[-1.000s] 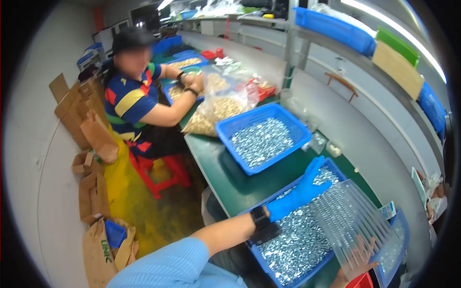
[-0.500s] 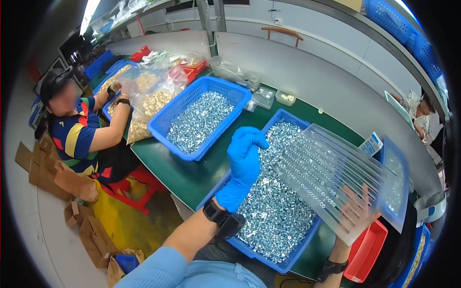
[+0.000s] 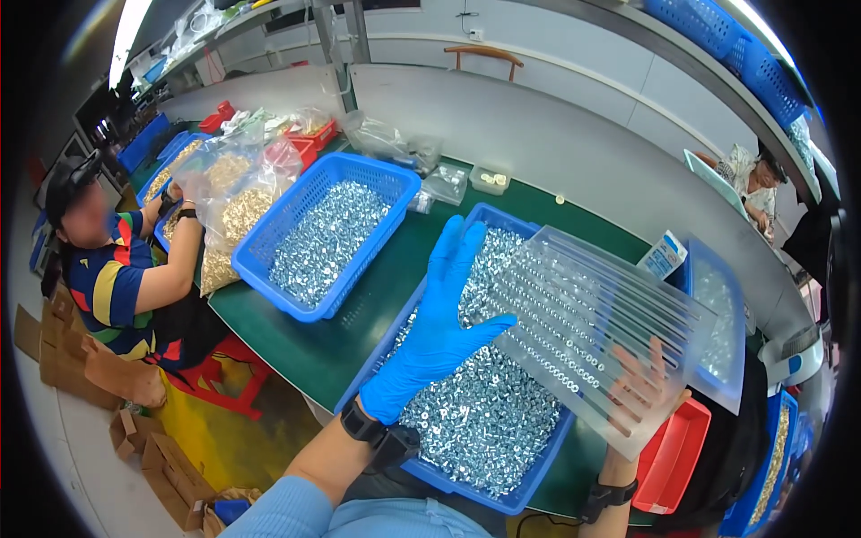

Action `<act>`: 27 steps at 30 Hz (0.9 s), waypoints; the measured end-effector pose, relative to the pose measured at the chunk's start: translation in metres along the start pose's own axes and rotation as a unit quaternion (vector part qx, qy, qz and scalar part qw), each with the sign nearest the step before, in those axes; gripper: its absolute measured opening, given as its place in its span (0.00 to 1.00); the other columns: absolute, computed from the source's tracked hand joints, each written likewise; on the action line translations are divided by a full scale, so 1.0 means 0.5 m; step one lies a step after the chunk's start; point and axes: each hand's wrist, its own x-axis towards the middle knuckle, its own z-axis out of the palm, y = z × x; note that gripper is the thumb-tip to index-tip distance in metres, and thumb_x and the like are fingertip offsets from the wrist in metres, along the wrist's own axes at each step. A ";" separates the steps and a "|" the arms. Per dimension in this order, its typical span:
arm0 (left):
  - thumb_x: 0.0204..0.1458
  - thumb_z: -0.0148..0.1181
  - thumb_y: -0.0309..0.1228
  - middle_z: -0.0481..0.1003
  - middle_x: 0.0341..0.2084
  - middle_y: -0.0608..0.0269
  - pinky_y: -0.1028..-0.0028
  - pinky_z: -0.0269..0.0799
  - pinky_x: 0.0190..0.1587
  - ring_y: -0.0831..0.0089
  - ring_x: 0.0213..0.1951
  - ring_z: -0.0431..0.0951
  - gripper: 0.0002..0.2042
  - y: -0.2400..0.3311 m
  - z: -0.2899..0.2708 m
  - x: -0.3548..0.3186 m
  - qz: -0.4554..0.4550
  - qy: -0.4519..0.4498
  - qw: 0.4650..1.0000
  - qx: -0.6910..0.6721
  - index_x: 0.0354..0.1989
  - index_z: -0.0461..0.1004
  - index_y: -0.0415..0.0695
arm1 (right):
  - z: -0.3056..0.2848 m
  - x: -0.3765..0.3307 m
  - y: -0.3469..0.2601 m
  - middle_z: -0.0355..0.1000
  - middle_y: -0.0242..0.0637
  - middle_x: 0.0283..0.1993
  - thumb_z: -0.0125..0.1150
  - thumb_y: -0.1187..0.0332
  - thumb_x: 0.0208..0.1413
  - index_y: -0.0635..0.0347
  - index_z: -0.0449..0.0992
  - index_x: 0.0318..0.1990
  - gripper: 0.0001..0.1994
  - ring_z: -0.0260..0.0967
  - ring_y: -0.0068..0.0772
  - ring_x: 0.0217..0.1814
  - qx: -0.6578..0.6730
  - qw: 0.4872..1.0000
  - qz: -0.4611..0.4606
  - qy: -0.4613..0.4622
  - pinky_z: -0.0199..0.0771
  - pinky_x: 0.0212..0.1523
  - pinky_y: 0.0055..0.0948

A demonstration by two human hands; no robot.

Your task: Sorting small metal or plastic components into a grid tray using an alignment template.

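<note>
My left hand point(image 3: 421, 345), in a blue glove, is raised over a blue basket point(image 3: 369, 380) heaped with small silvery metal parts point(image 3: 484, 430). Its fingers and thumb are spread, with nothing between them. To its right, my bare right hand point(image 3: 639, 387) holds a clear slotted plastic tray point(image 3: 682, 314) from below at its near right corner. Through the plastic I see the fingers stretched beneath it. Rows of small shiny metal parts point(image 3: 538, 309) sit in the tray's slots, mostly toward its left half. The tray is over the basket's right side.
A second blue basket point(image 3: 251, 260) of similar metal parts stands to the left, beside bags of gold-coloured parts point(image 3: 247, 213). A co-worker point(image 3: 117, 260) sits at far left. A red bin point(image 3: 673, 457) lies under my right hand's side. Another person point(image 3: 758, 193) is beyond the partition point(image 3: 538, 134).
My left hand has opened from curled fingers to a spread hand. My right hand still holds the tray. The whole view has shifted, with things appearing farther left.
</note>
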 end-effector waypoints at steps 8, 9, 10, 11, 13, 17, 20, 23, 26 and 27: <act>0.43 0.63 0.22 0.53 0.56 0.57 0.71 0.64 0.53 0.67 0.55 0.61 0.35 -0.006 -0.002 -0.011 -0.017 0.162 0.980 -0.113 0.62 0.55 0.46 | 0.012 0.006 0.008 0.41 0.80 0.59 0.44 0.43 0.56 0.59 0.37 0.66 0.40 0.63 0.24 0.31 -0.031 0.999 -0.007 -0.013 0.73 0.25 0.24; 0.44 0.62 0.19 0.57 0.53 0.58 0.74 0.67 0.49 0.69 0.52 0.65 0.32 -0.005 -0.002 -0.012 -0.017 0.194 0.972 -0.134 0.60 0.59 0.45 | 0.014 0.006 0.007 0.41 0.80 0.59 0.44 0.43 0.56 0.59 0.37 0.66 0.40 0.63 0.24 0.31 -0.030 0.999 -0.005 -0.012 0.73 0.25 0.24; 0.44 0.62 0.19 0.57 0.53 0.58 0.74 0.67 0.49 0.69 0.52 0.65 0.32 -0.007 -0.001 -0.010 -0.019 0.195 0.972 -0.133 0.60 0.59 0.45 | 0.013 0.005 0.005 0.42 0.80 0.59 0.44 0.43 0.56 0.59 0.37 0.66 0.40 0.64 0.24 0.31 -0.064 0.998 -0.017 0.018 0.74 0.28 0.25; 0.43 0.60 0.17 0.60 0.49 0.59 0.76 0.68 0.47 0.70 0.48 0.67 0.28 -0.008 0.001 -0.006 0.001 0.223 0.966 -0.129 0.56 0.63 0.44 | 0.013 0.005 0.003 0.43 0.80 0.59 0.44 0.43 0.56 0.59 0.38 0.66 0.40 0.65 0.25 0.31 -0.098 0.994 -0.029 0.048 0.75 0.30 0.26; 0.42 0.57 0.11 0.64 0.42 0.61 0.79 0.69 0.42 0.73 0.41 0.70 0.21 -0.016 0.004 0.000 0.041 0.279 0.952 -0.121 0.47 0.72 0.43 | 0.018 0.005 0.004 0.43 0.80 0.58 0.44 0.43 0.56 0.60 0.38 0.66 0.40 0.66 0.25 0.31 -0.131 0.987 -0.039 0.080 0.76 0.33 0.27; 0.44 0.53 0.10 0.68 0.39 0.64 0.80 0.70 0.37 0.77 0.35 0.69 0.14 -0.027 0.002 -0.010 0.040 0.253 0.964 -0.068 0.35 0.76 0.41 | 0.034 0.009 0.017 0.45 0.81 0.58 0.44 0.42 0.55 0.61 0.39 0.66 0.41 0.67 0.27 0.31 -0.147 0.980 -0.060 0.117 0.76 0.38 0.29; 0.41 0.54 0.09 0.68 0.36 0.63 0.78 0.70 0.38 0.75 0.36 0.70 0.14 -0.016 0.008 -0.009 0.028 0.255 0.964 -0.073 0.32 0.76 0.41 | 0.039 0.010 0.013 0.47 0.80 0.57 0.45 0.41 0.55 0.61 0.40 0.66 0.41 0.69 0.30 0.32 -0.116 0.993 -0.028 0.026 0.77 0.35 0.28; 0.41 0.54 0.09 0.68 0.35 0.62 0.77 0.70 0.39 0.73 0.38 0.71 0.13 -0.020 0.010 -0.018 0.029 0.250 0.965 -0.078 0.32 0.76 0.40 | 0.015 0.003 0.010 0.48 0.79 0.57 0.46 0.41 0.54 0.60 0.41 0.66 0.41 0.70 0.33 0.31 -0.061 0.997 -0.028 0.031 0.76 0.28 0.25; 0.43 0.54 0.10 0.68 0.37 0.62 0.77 0.70 0.40 0.72 0.39 0.71 0.13 -0.027 0.017 -0.009 0.042 0.242 0.966 -0.078 0.34 0.76 0.40 | 0.019 0.001 0.002 0.49 0.78 0.57 0.47 0.41 0.53 0.60 0.41 0.66 0.42 0.71 0.35 0.30 -0.089 0.994 -0.025 0.048 0.73 0.21 0.22; 0.45 0.54 0.12 0.69 0.37 0.61 0.77 0.70 0.40 0.72 0.39 0.71 0.12 -0.023 0.024 0.002 0.024 0.258 0.964 -0.057 0.36 0.75 0.40 | 0.021 0.002 0.001 0.49 0.78 0.57 0.47 0.41 0.53 0.59 0.41 0.66 0.42 0.70 0.35 0.29 -0.144 0.987 -0.021 0.073 0.71 0.17 0.20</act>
